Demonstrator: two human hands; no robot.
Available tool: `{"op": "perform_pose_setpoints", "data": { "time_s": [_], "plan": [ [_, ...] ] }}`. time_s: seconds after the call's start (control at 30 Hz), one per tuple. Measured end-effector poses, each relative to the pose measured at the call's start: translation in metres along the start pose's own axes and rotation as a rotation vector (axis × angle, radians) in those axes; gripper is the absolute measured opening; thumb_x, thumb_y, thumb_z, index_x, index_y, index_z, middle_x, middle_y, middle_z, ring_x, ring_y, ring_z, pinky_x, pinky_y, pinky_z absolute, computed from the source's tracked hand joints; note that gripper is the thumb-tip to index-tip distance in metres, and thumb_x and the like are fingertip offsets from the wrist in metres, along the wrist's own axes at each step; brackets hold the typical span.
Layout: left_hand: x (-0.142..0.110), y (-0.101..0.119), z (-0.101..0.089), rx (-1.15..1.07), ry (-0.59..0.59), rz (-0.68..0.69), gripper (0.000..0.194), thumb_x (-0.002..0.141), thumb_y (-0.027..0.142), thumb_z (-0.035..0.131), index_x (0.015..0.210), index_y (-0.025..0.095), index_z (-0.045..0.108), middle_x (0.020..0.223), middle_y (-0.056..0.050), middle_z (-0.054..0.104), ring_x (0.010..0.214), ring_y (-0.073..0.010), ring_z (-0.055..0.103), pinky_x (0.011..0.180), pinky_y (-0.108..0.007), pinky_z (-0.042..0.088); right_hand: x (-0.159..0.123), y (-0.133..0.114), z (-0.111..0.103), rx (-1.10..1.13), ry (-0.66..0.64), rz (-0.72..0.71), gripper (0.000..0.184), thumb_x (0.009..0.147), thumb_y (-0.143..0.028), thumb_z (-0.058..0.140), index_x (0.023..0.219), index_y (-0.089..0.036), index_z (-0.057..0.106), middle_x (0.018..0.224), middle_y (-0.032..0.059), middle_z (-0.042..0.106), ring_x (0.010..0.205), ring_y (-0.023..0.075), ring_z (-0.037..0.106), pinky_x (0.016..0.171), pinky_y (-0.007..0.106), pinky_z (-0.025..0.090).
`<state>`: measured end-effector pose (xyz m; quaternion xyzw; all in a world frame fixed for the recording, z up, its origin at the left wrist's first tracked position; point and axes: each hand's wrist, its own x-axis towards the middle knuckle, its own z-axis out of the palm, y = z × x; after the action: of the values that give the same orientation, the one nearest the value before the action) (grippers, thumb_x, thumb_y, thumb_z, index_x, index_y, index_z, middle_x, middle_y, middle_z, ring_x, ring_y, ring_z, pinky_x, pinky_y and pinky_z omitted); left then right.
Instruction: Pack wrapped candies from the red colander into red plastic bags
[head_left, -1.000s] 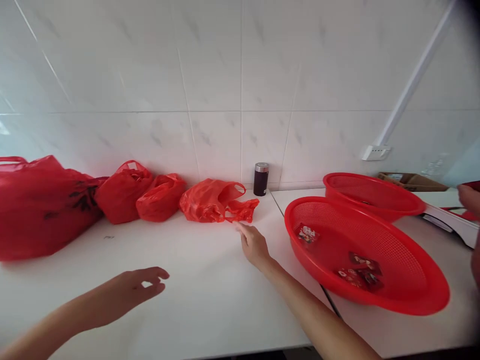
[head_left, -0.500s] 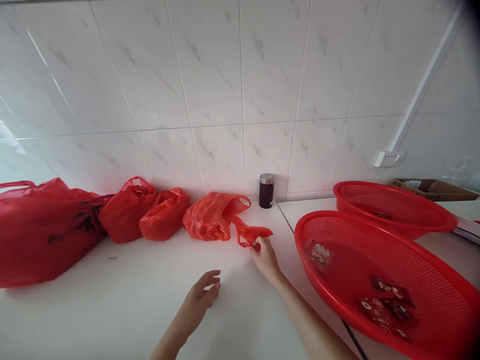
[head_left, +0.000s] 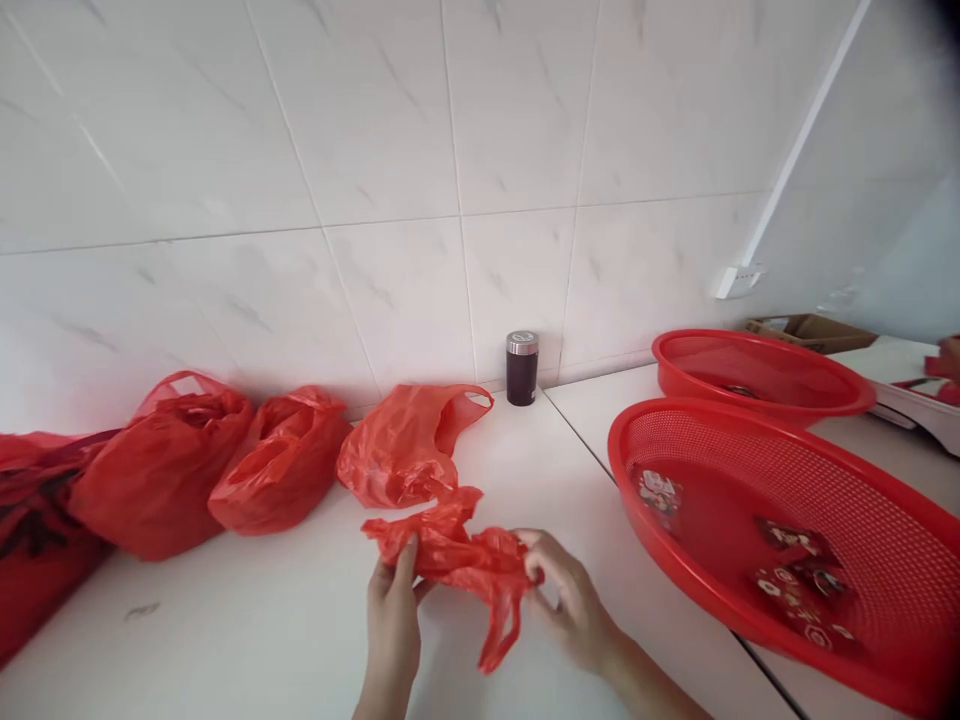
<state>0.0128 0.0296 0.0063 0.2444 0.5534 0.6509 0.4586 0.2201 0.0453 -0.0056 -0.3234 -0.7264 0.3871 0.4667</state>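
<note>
Between my hands is a crumpled red plastic bag (head_left: pixel 465 560), lifted just above the white table, one handle loop hanging down. My left hand (head_left: pixel 395 615) pinches its left end, thumb on top. At the right end, my right hand (head_left: pixel 570 600) grips the bag with its fingers curled round the edge. Just behind it lies another red plastic bag (head_left: pixel 397 450), slumped with its handle toward the right. Two filled red bags, a smaller one (head_left: pixel 281 465) and a bigger one (head_left: pixel 169 465), stand to the left along the wall.
A dark tumbler (head_left: pixel 522 370) with a silver lid stands by the wall. On the right, a red mesh basket (head_left: pixel 720 425) holds several small packets; a second red basket (head_left: pixel 757 400) sits behind it. A cardboard box (head_left: pixel 817 332) and another person's hand (head_left: pixel 949 358) are farther right.
My right hand has brought the crumpled bag nearer and lower. My left hand, free before, has moved up and taken its left end. The view has shifted, showing more at the right.
</note>
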Motion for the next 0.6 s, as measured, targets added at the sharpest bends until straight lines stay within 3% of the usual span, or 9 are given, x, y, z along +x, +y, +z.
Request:
{"op": "perform_pose_setpoints", "data": {
  "time_s": [0.07, 0.2, 0.37, 0.43, 0.53, 0.6],
  "plan": [
    [0.009, -0.002, -0.007, -0.062, 0.097, 0.011, 0.035, 0.076, 0.048, 0.068, 0.097, 0.019, 0.064, 0.101, -0.008, 0.069, 0.096, -0.0259, 0.066, 0.077, -0.038, 0.056, 0.006, 0.010, -0.009, 0.078, 0.134, 0.073, 0.014, 0.082, -0.018, 0.050, 0.075, -0.023, 0.039, 0.110, 0.0082, 0.063, 0.098, 0.0214, 0.060, 0.085, 0.035, 0.047],
    [0.015, -0.004, -0.010, 0.005, 0.131, 0.036, 0.036, 0.077, 0.051, 0.064, 0.096, 0.021, 0.065, 0.103, -0.007, 0.068, 0.100, -0.0247, 0.064, 0.079, -0.037, 0.056, 0.014, 0.018, -0.019, 0.266, 0.324, 0.217, 0.016, 0.086, -0.030, 0.051, 0.077, -0.023, 0.039, 0.101, 0.0086, 0.067, 0.094, 0.0221, 0.063, 0.077, 0.034, 0.051],
    [0.007, -0.007, -0.006, 0.221, 0.177, 0.119, 0.034, 0.076, 0.053, 0.065, 0.079, 0.020, 0.065, 0.095, -0.004, 0.063, 0.110, -0.0248, 0.054, 0.093, -0.033, 0.045, 0.022, 0.024, -0.020, 0.316, 0.374, 0.258, 0.016, 0.080, -0.031, 0.053, 0.077, -0.024, 0.039, 0.094, 0.0073, 0.068, 0.080, 0.0202, 0.064, 0.066, 0.032, 0.051],
    [0.002, -0.009, -0.004, 0.304, 0.150, 0.146, 0.034, 0.075, 0.053, 0.066, 0.071, 0.019, 0.064, 0.086, -0.003, 0.061, 0.104, -0.0241, 0.054, 0.091, -0.031, 0.042, 0.023, 0.028, -0.023, 0.253, 0.383, 0.244, 0.012, 0.079, -0.028, 0.048, 0.073, -0.023, 0.040, 0.089, 0.0069, 0.068, 0.078, 0.0204, 0.065, 0.065, 0.032, 0.051],
    [-0.003, -0.012, -0.002, 0.370, 0.087, 0.166, 0.037, 0.074, 0.056, 0.065, 0.071, 0.020, 0.063, 0.076, -0.001, 0.061, 0.086, -0.0227, 0.057, 0.080, -0.031, 0.044, 0.020, 0.026, -0.027, 0.159, 0.424, 0.226, 0.015, 0.080, -0.024, 0.041, 0.065, -0.022, 0.043, 0.091, 0.0082, 0.067, 0.084, 0.0217, 0.064, 0.074, 0.037, 0.050],
    [-0.005, -0.014, -0.001, 0.390, 0.096, 0.180, 0.040, 0.074, 0.060, 0.063, 0.077, 0.020, 0.065, 0.079, -0.002, 0.063, 0.085, -0.0233, 0.057, 0.078, -0.031, 0.043, 0.016, 0.016, -0.028, 0.101, 0.459, 0.174, 0.016, 0.081, -0.021, 0.039, 0.067, -0.022, 0.047, 0.096, 0.0079, 0.066, 0.092, 0.0217, 0.062, 0.083, 0.038, 0.047]
  ]
}}
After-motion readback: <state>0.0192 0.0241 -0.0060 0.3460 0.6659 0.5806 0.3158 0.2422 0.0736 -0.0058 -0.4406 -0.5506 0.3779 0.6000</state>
